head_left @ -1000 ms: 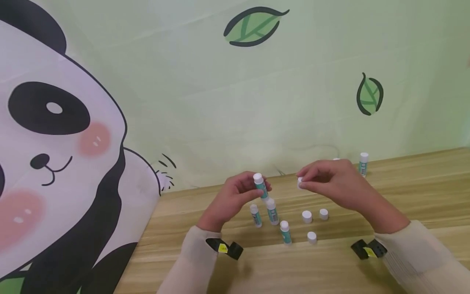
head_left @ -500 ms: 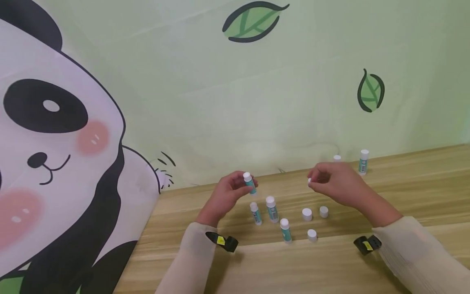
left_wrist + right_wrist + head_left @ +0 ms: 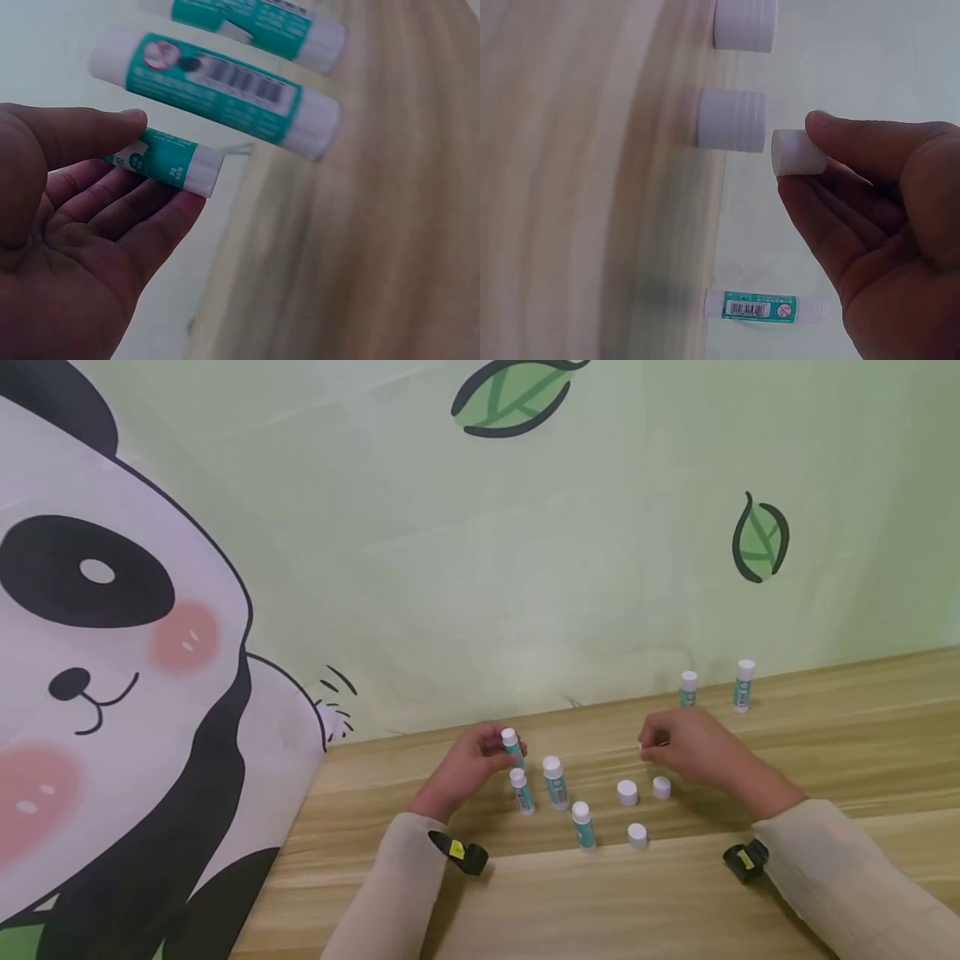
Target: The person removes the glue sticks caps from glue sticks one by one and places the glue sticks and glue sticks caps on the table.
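My left hand (image 3: 467, 770) holds a teal and white glue stick (image 3: 513, 747) upright between thumb and fingers, just behind the standing sticks. In the left wrist view the thumb presses on the label of that glue stick (image 3: 169, 159), and its white base end points toward the table. My right hand (image 3: 693, 747) pinches a small white cap (image 3: 798, 153) between thumb and fingers, low over the table. Three more glue sticks stand near the left hand: one small (image 3: 522, 792), one thicker (image 3: 556, 787), one in front (image 3: 583, 828).
Three white caps (image 3: 627, 793) rest on the wooden table (image 3: 570, 910) between the hands. Two glue sticks stand at the back right, one (image 3: 742, 687) near the wall edge and one (image 3: 688, 687) partly behind the right hand. A panda-print cloth (image 3: 480, 568) hangs behind.
My left hand has carried the glue stick left, then down toward the table. My right hand has moved right and lower with the cap, uncovering the glue stick behind it.
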`<state>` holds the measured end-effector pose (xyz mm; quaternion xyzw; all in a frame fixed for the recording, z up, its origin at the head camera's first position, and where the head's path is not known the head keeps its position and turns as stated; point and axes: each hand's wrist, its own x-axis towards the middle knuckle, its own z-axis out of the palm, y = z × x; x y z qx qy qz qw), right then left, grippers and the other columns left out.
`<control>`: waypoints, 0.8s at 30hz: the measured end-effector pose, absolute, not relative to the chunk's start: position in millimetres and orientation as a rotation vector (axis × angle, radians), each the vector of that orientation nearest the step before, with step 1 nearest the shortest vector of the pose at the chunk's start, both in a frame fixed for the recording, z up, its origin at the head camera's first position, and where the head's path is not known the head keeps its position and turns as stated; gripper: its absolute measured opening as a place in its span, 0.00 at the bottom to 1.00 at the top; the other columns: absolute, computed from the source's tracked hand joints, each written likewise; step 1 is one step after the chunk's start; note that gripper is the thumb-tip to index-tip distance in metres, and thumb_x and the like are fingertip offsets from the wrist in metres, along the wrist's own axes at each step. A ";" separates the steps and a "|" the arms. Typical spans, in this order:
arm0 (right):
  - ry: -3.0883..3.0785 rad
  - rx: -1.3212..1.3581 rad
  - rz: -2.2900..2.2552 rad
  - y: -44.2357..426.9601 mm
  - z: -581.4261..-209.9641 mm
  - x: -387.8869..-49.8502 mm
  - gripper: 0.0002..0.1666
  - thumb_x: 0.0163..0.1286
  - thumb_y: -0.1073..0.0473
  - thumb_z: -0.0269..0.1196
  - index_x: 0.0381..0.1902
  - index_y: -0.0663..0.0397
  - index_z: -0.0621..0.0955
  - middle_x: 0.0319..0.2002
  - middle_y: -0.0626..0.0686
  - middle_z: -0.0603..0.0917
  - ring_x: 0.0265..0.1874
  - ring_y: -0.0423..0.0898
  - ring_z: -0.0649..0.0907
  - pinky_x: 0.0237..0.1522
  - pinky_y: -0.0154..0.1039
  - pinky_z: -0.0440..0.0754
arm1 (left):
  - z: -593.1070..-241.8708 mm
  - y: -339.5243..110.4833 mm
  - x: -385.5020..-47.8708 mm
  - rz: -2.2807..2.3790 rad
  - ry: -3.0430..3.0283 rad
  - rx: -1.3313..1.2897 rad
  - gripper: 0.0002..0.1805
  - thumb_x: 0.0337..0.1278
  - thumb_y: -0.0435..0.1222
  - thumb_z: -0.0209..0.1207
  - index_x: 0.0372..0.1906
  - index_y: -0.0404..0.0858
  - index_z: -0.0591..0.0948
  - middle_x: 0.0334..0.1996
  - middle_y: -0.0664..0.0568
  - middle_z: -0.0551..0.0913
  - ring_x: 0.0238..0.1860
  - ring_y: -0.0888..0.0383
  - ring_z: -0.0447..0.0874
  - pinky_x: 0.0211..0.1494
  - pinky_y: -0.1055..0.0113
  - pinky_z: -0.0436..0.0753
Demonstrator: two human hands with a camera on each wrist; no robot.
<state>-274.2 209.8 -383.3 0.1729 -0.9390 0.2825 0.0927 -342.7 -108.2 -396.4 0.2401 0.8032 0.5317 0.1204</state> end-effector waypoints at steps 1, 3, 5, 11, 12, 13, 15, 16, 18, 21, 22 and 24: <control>-2.791 0.514 0.835 209.8 -383.9 -274.4 0.06 0.60 0.63 0.68 0.26 0.49 0.81 0.28 0.45 0.85 0.31 0.40 0.82 0.36 0.41 0.81 | -398.0 -108.0 -343.3 1.541 2.347 0.691 0.11 0.61 0.29 0.60 0.48 0.33 0.78 0.51 0.37 0.82 0.51 0.54 0.83 0.60 0.58 0.79; -2.802 0.508 0.834 209.9 -384.5 -274.6 0.07 0.60 0.63 0.68 0.25 0.49 0.81 0.27 0.45 0.85 0.30 0.40 0.80 0.35 0.40 0.80 | -401.2 -108.1 -343.9 1.510 2.367 0.673 0.11 0.61 0.30 0.60 0.48 0.34 0.78 0.50 0.39 0.83 0.51 0.54 0.83 0.60 0.59 0.79; -2.818 0.503 0.832 210.0 -384.9 -275.3 0.07 0.60 0.64 0.67 0.25 0.49 0.81 0.27 0.45 0.84 0.29 0.41 0.79 0.34 0.39 0.78 | -404.1 -108.0 -344.6 1.488 2.388 0.659 0.11 0.62 0.30 0.60 0.49 0.35 0.78 0.50 0.41 0.84 0.51 0.55 0.83 0.60 0.59 0.79; -2.881 0.499 0.842 212.1 -387.4 -279.4 0.08 0.59 0.65 0.67 0.24 0.50 0.80 0.26 0.45 0.82 0.28 0.42 0.77 0.32 0.37 0.75 | -410.1 -106.5 -345.8 1.453 2.406 0.659 0.11 0.62 0.29 0.58 0.49 0.35 0.78 0.48 0.45 0.85 0.52 0.55 0.83 0.60 0.59 0.78; -2.888 0.502 0.845 212.5 -387.9 -280.3 0.08 0.59 0.65 0.67 0.23 0.50 0.79 0.25 0.46 0.82 0.28 0.42 0.76 0.32 0.37 0.75 | -410.5 -106.1 -345.7 1.448 2.405 0.661 0.11 0.63 0.29 0.58 0.49 0.35 0.78 0.49 0.44 0.85 0.52 0.55 0.83 0.60 0.60 0.78; -2.893 0.504 0.848 212.9 -388.4 -281.0 0.08 0.58 0.65 0.68 0.23 0.50 0.79 0.25 0.46 0.82 0.28 0.42 0.76 0.32 0.37 0.74 | -410.5 -105.7 -345.3 1.445 2.405 0.659 0.11 0.63 0.29 0.58 0.49 0.35 0.78 0.49 0.45 0.85 0.52 0.55 0.83 0.59 0.60 0.78; -2.901 0.511 0.852 213.6 -389.5 -282.5 0.09 0.58 0.65 0.68 0.23 0.50 0.79 0.25 0.46 0.82 0.28 0.42 0.76 0.32 0.36 0.74 | -410.9 -105.2 -345.2 1.441 2.408 0.650 0.10 0.63 0.29 0.58 0.48 0.36 0.78 0.49 0.45 0.85 0.52 0.56 0.83 0.59 0.60 0.78; -2.905 0.515 0.857 214.0 -390.0 -283.2 0.09 0.57 0.65 0.68 0.23 0.50 0.79 0.26 0.46 0.82 0.28 0.42 0.76 0.31 0.36 0.74 | -411.2 -105.0 -345.2 1.442 2.409 0.649 0.10 0.63 0.29 0.58 0.48 0.36 0.78 0.49 0.45 0.85 0.52 0.56 0.83 0.59 0.60 0.78; -2.917 0.516 0.865 214.9 -390.7 -283.9 0.09 0.56 0.65 0.67 0.22 0.50 0.78 0.25 0.46 0.81 0.27 0.43 0.76 0.30 0.36 0.73 | -412.4 -104.8 -345.7 1.445 2.406 0.644 0.10 0.63 0.29 0.58 0.48 0.35 0.78 0.49 0.45 0.85 0.52 0.56 0.83 0.60 0.59 0.78; -2.939 0.522 0.870 216.1 -391.9 -285.1 0.09 0.56 0.65 0.67 0.22 0.50 0.78 0.26 0.46 0.81 0.27 0.43 0.75 0.29 0.36 0.72 | -414.1 -104.4 -346.7 1.443 2.402 0.647 0.11 0.63 0.29 0.58 0.49 0.35 0.78 0.49 0.45 0.85 0.52 0.55 0.83 0.61 0.59 0.78; -2.946 0.524 0.871 216.5 -392.6 -285.7 0.09 0.56 0.65 0.67 0.22 0.50 0.78 0.26 0.46 0.81 0.27 0.43 0.75 0.29 0.36 0.72 | -414.3 -104.2 -346.7 1.444 2.399 0.651 0.11 0.63 0.28 0.57 0.49 0.35 0.78 0.49 0.44 0.85 0.52 0.55 0.83 0.61 0.58 0.78; -2.959 0.527 0.863 216.9 -393.9 -286.8 0.08 0.56 0.65 0.67 0.22 0.49 0.79 0.26 0.46 0.81 0.28 0.43 0.75 0.30 0.35 0.72 | -414.6 -104.0 -346.2 1.445 2.396 0.666 0.11 0.63 0.28 0.57 0.50 0.34 0.77 0.49 0.43 0.85 0.52 0.54 0.83 0.62 0.58 0.78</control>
